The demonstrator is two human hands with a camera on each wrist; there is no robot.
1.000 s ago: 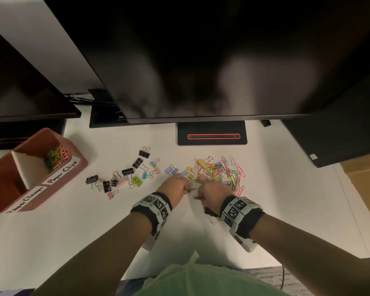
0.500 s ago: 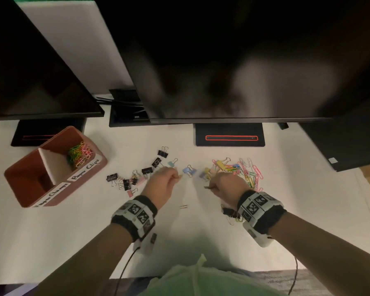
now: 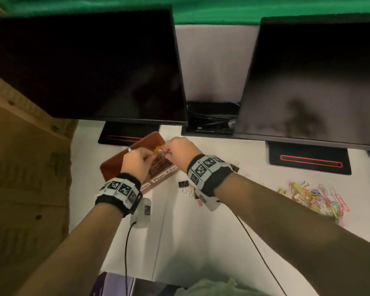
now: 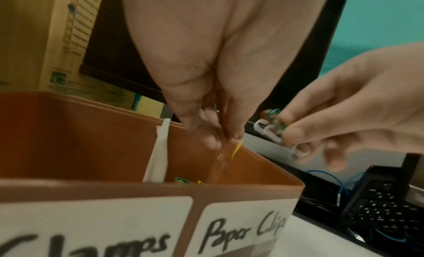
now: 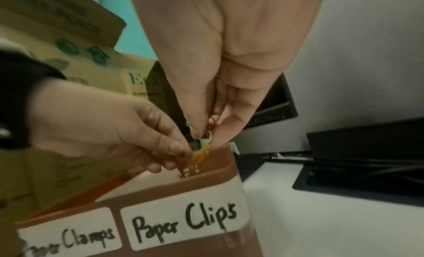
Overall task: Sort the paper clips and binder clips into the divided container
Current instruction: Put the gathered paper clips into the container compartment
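Pinching paper clips (image 4: 273, 124), both hands (image 3: 137, 162) hover inside the container (image 3: 115, 165) rim.

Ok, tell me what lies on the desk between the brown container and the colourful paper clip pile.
Head view: black binder clips lie there, partly hidden under the right hand's wrist.

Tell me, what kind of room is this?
Probably an office desk: two dark monitors stand on a white table, a keyboard lies nearby, and there is a labelled box for paper clips.
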